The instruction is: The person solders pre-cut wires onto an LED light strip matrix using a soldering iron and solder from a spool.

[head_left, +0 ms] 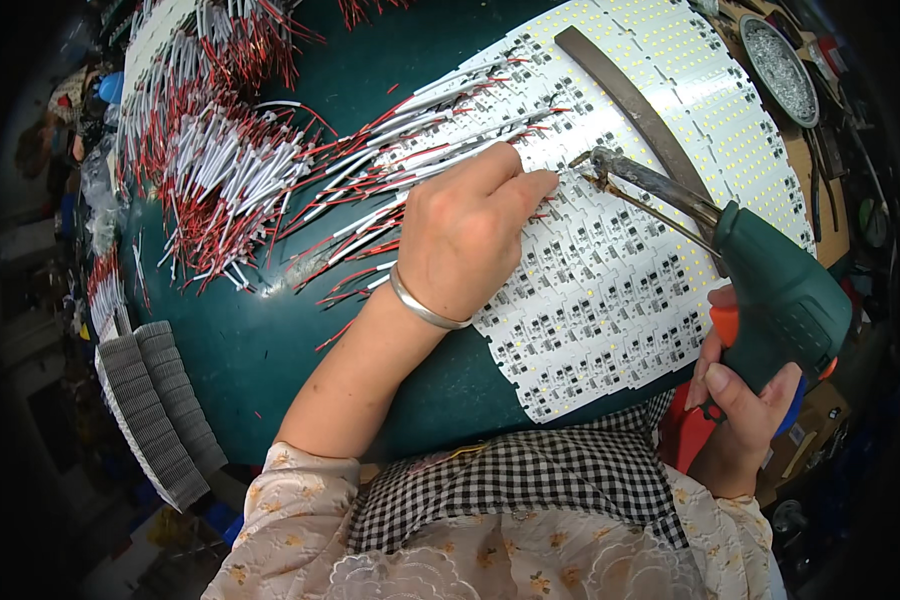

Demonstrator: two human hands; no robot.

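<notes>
My right hand [745, 400] is wrapped round the handle of a dark green soldering gun [785, 290] with an orange trigger. Its metal tip [588, 162] points left, just above a white sheet of LED circuit boards [600, 280]. Close to that tip, my left hand [465, 230] is closed in a pinch low over the boards. Whatever lies between its fingertips is hidden. White and red wires [370, 215] reach across the sheet from the left, some passing under my left hand. A curved dark bar [635, 105] lies on the sheet beyond the gun.
Large heaps of white and red wires [225, 170] cover the left of the green table [270, 345]. Stacked grey ribbed strips [160, 410] lie at its near left edge. A round metal dish [780, 70] of small shiny bits stands at the far right.
</notes>
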